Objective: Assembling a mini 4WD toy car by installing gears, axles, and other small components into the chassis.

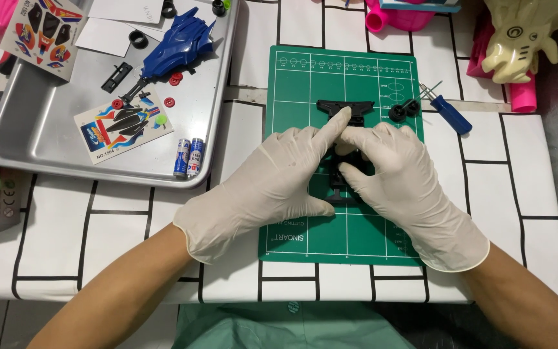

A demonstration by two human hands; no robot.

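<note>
Two gloved hands meet over one black toy car frame (345,113) lying on a green cutting mat (298,84) on the counter (524,161). The frame's long axis runs away from the person, its wide end pointing to the far edge of the mat. The left hand (272,187) lies half curled, its forefinger stretched onto the frame. The right hand (398,178) closes its fingers around the frame's middle. Two black wheels (403,110) and one blue screwdriver (450,115) lie just right of the frame. A metal tray (40,123) holds one blue car shell (179,42), two batteries (188,157) and two sticker sheets (124,126).
</note>
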